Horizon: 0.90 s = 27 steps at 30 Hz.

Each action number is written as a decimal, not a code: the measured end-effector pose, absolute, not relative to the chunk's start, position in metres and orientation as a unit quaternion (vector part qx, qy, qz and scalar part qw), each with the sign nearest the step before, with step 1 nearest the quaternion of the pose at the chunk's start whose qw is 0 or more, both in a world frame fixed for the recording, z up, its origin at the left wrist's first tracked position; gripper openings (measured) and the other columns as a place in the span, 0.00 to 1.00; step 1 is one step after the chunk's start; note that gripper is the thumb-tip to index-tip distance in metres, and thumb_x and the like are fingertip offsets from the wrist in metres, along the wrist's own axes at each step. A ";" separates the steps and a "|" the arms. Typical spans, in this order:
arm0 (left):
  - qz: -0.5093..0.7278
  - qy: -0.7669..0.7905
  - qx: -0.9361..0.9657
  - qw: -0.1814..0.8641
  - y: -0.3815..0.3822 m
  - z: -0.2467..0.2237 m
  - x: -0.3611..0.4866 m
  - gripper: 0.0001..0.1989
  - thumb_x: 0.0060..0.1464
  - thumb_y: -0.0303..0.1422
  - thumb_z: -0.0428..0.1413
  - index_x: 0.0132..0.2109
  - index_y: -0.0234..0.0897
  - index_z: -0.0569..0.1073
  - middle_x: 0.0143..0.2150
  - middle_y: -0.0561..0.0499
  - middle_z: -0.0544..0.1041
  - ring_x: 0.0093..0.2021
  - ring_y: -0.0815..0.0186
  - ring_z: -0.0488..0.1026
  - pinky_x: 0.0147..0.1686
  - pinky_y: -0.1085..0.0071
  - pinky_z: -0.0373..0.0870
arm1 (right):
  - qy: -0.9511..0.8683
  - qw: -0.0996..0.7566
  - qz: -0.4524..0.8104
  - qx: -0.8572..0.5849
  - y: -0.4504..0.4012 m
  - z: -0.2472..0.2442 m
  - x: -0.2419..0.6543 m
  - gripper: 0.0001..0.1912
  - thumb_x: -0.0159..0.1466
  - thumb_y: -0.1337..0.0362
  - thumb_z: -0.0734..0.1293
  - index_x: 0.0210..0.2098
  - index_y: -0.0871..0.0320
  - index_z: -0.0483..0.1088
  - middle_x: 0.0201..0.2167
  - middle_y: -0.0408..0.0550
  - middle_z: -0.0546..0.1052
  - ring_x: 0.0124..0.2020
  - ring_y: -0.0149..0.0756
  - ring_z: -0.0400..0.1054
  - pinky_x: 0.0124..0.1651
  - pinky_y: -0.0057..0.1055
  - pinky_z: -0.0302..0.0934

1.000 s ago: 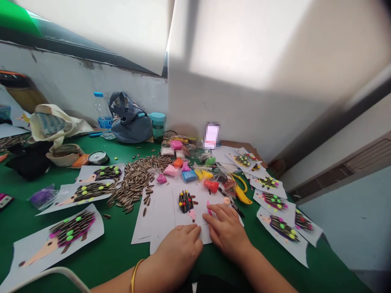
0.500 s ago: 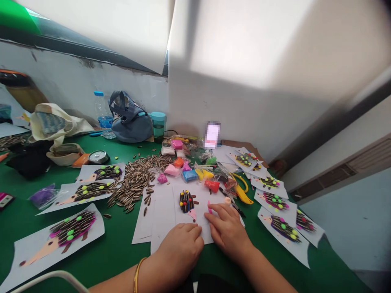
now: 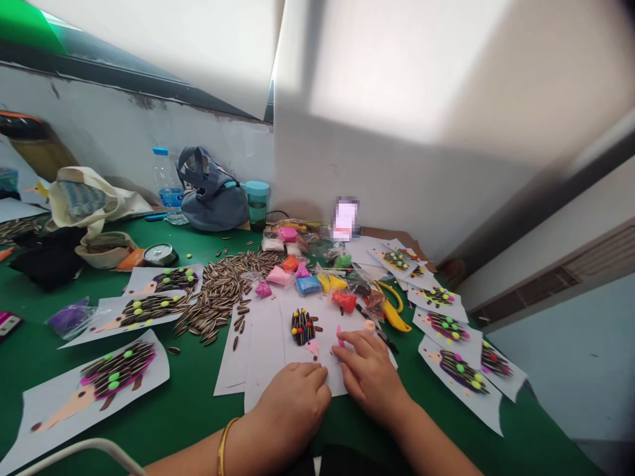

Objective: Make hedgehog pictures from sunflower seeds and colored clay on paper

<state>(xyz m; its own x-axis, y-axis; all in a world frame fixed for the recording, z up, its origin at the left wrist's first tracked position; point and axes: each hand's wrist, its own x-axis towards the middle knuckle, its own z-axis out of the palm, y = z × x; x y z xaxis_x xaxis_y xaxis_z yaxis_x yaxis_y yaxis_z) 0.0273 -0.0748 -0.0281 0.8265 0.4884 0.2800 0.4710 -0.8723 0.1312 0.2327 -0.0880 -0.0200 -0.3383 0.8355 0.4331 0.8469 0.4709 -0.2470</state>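
On the white paper (image 3: 268, 360) before me lies a small hedgehog figure (image 3: 301, 328) with a dark seed-covered back, red and yellow dots, and a pink clay face. My left hand (image 3: 292, 400) rests curled at the paper's near edge, below the face; the undersides of its fingers are hidden. Stretched out over the same sheet, the fingers of my right hand (image 3: 370, 370) lie apart. Its index fingertip meets a thin pink clay strip (image 3: 340, 334). Just beyond those fingers sits a pale peach clay ball (image 3: 370, 326).
Sunflower seeds (image 3: 218, 291) are heaped left of the paper. Bagged coloured clay, including a blue packet (image 3: 308, 285), lies behind it, with yellow-handled scissors (image 3: 395, 316). Hedgehog pictures (image 3: 116, 380) flank both sides. A phone (image 3: 345, 219), cup (image 3: 258, 205) and blue bag (image 3: 213, 201) stand at the back.
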 end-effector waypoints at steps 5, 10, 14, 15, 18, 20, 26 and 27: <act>0.165 0.247 0.955 0.022 -0.075 -0.031 0.028 0.04 0.58 0.27 0.55 0.36 0.33 0.74 0.38 0.44 0.78 0.41 0.58 0.75 0.39 0.62 0.76 | -0.836 0.237 0.012 -0.495 -0.090 -0.022 0.230 0.16 0.63 0.69 0.62 0.48 0.51 0.75 0.55 0.49 0.73 0.54 0.45 0.64 0.57 0.45 0.56; 0.158 0.252 0.954 0.020 -0.075 -0.032 0.028 0.03 0.58 0.28 0.56 0.37 0.33 0.75 0.37 0.45 0.78 0.40 0.58 0.76 0.38 0.62 0.76 | -0.837 0.245 0.030 -0.489 -0.090 -0.022 0.229 0.18 0.63 0.69 0.62 0.50 0.50 0.74 0.55 0.49 0.72 0.55 0.45 0.63 0.57 0.45 0.56; 0.151 0.253 0.955 0.028 -0.075 -0.031 0.028 0.04 0.58 0.27 0.55 0.38 0.33 0.75 0.38 0.45 0.78 0.41 0.58 0.76 0.40 0.61 0.76 | -0.843 0.226 0.011 -0.487 -0.089 -0.022 0.230 0.19 0.62 0.69 0.64 0.50 0.47 0.74 0.55 0.48 0.72 0.55 0.45 0.63 0.56 0.45 0.56; 0.150 0.251 0.956 0.029 -0.075 -0.031 0.028 0.04 0.58 0.27 0.55 0.38 0.33 0.75 0.38 0.44 0.78 0.42 0.58 0.76 0.40 0.61 0.76 | -0.842 0.224 0.004 -0.491 -0.089 -0.022 0.231 0.18 0.62 0.69 0.64 0.50 0.47 0.75 0.55 0.48 0.72 0.55 0.46 0.63 0.56 0.45 0.56; 0.152 0.251 0.955 0.030 -0.075 -0.030 0.027 0.04 0.58 0.26 0.55 0.35 0.34 0.74 0.39 0.44 0.78 0.42 0.58 0.76 0.40 0.62 0.76 | -0.828 0.233 -0.014 -0.509 -0.088 -0.021 0.232 0.15 0.62 0.69 0.64 0.45 0.49 0.76 0.54 0.48 0.73 0.54 0.46 0.64 0.56 0.45 0.55; 0.158 0.253 0.954 0.032 -0.075 -0.030 0.027 0.04 0.58 0.26 0.55 0.34 0.34 0.74 0.39 0.44 0.78 0.42 0.59 0.76 0.40 0.63 0.76 | -0.820 0.245 -0.016 -0.517 -0.088 -0.020 0.233 0.13 0.62 0.68 0.64 0.43 0.49 0.77 0.53 0.48 0.73 0.53 0.46 0.64 0.57 0.45 0.55; 0.161 0.260 0.952 0.034 -0.075 -0.030 0.028 0.03 0.57 0.26 0.56 0.36 0.34 0.74 0.39 0.44 0.79 0.42 0.58 0.76 0.40 0.62 0.76 | -0.833 0.232 -0.001 -0.503 -0.089 -0.020 0.232 0.16 0.62 0.68 0.64 0.46 0.48 0.76 0.55 0.48 0.73 0.54 0.46 0.63 0.56 0.45 0.55; 0.159 0.260 0.952 0.033 -0.075 -0.030 0.028 0.02 0.57 0.26 0.56 0.36 0.34 0.74 0.39 0.44 0.79 0.42 0.57 0.76 0.40 0.61 0.76 | -0.833 0.230 -0.002 -0.504 -0.089 -0.020 0.231 0.16 0.62 0.68 0.64 0.47 0.48 0.76 0.55 0.48 0.73 0.55 0.46 0.63 0.56 0.45 0.55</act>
<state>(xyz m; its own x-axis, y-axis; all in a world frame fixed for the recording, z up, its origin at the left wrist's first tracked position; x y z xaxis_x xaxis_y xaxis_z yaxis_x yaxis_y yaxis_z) 0.0279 -0.0752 -0.0298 0.8144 0.5046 0.2865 0.4835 -0.8631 0.1455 0.2314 -0.0892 -0.0201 -0.3874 0.8381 0.3841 0.8397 0.4927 -0.2283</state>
